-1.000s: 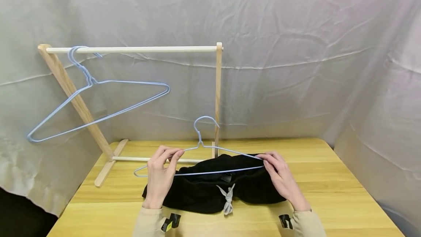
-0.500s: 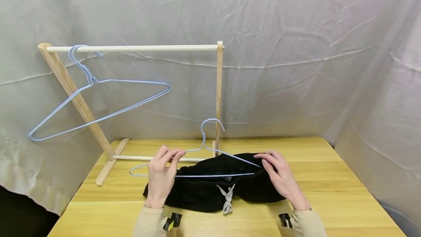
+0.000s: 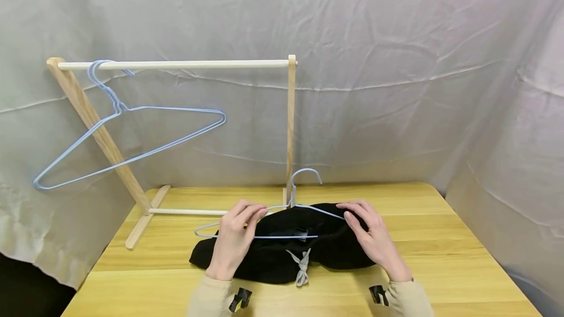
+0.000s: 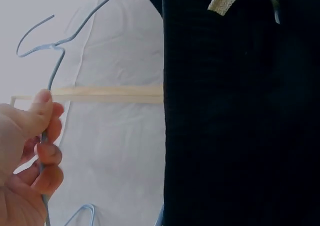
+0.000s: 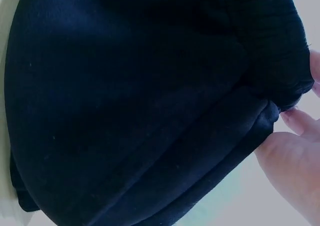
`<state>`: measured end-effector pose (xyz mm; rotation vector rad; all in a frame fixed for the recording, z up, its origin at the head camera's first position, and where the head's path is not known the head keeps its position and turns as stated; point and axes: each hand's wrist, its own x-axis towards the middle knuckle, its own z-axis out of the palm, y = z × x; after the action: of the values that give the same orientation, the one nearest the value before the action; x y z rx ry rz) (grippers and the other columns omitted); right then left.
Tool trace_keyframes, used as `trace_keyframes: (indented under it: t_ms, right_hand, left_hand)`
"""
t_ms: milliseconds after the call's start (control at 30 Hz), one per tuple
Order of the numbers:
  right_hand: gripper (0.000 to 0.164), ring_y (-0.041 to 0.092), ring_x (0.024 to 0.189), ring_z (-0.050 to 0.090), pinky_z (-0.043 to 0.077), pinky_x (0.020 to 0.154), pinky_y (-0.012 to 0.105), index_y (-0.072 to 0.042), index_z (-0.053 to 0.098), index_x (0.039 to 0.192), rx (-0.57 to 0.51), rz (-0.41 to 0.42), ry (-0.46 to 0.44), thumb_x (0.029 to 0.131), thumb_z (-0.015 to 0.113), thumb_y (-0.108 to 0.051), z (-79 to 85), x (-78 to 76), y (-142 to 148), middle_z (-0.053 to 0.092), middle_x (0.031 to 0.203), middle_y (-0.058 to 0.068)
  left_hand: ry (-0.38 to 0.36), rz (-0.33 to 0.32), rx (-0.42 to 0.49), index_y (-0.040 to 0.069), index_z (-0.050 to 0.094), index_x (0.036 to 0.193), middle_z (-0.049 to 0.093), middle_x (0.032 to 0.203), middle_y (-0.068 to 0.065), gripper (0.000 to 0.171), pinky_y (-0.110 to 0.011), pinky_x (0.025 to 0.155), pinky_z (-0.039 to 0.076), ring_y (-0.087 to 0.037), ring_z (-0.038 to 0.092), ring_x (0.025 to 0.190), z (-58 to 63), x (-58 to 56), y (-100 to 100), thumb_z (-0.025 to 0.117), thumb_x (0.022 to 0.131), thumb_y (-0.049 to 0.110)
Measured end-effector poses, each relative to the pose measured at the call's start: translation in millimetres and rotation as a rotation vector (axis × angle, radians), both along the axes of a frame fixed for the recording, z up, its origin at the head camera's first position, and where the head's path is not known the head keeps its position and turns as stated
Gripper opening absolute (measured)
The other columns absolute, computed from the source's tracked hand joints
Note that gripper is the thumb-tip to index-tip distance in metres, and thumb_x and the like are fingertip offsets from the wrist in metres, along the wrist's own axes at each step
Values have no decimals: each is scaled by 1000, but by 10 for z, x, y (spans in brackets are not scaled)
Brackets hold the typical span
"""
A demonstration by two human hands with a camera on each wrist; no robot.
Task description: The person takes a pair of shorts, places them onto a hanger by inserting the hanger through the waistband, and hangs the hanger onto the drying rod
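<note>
Black drawstring pants (image 3: 269,269) lie bunched on the table, waistband facing up and a grey drawstring (image 3: 302,267) knotted in front. My left hand (image 3: 235,239) pinches the left arm of a light blue wire hanger (image 3: 294,191); in the left wrist view the thumb and curled fingers (image 4: 49,153) hold the wire. The hanger's right end goes inside the waistband, hidden by the cloth, while its left end sticks out beyond my left hand. At the right side of the waistband, my right hand (image 3: 373,236) holds the edge, and the right wrist view shows the ribbed band (image 5: 272,40) between thumb and fingers.
Behind on the left stands a wooden rack (image 3: 176,65), with light blue hangers (image 3: 174,108) hanging near the left end of its bar. Its lower rail (image 3: 187,212) runs just behind the pants. Grey cloth (image 3: 396,87) surrounds the wooden table (image 3: 449,258).
My left hand and the hanger have moved right and slightly down, so the hanger's right end is deeper in the waistband. My right hand has stayed at the waistband, shifting slightly left.
</note>
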<state>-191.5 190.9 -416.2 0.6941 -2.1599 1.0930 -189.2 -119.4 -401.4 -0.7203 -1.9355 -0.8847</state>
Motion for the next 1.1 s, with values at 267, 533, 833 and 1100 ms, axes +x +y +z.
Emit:
trace_keyframes:
  t_ms: [267, 533, 833, 1100]
  right_hand:
    - [40, 0, 111, 59, 38, 98, 7, -4, 68, 125, -47, 22, 24, 88, 64, 12, -27, 4, -35, 71, 111, 10]
    - [39, -4, 112, 59, 41, 98, 7, -4, 67, 124, -73, 40, -12, 88, 67, 10, -28, -21, -17, 71, 112, 15]
    - [39, -6, 108, 59, 43, 93, 7, 1, 67, 121, -123, 15, -1, 84, 71, 12, -33, -18, -59, 70, 109, 18]
    - [40, -4, 106, 61, 44, 95, 8, 2, 69, 117, -132, -18, 51, 79, 76, 11, -23, -4, -126, 72, 105, 16]
  left_hand:
    - [-54, 28, -65, 10, 75, 93, 68, 87, 2, 9, -16, 64, 46, -9, 62, 72, -23, 24, 36, 78, 85, 8]
    - [-32, 235, -42, 24, 72, 76, 68, 70, 12, 17, -17, 48, 35, -6, 61, 56, -61, 26, 51, 87, 73, 31]
    - [-12, 147, -13, 22, 71, 76, 70, 71, 11, 18, -13, 47, 32, -2, 56, 50, -99, 26, 164, 83, 79, 35]
    - [13, 123, -11, 22, 71, 76, 69, 70, 12, 17, -12, 47, 33, 0, 55, 50, -124, 36, 252, 80, 83, 35]
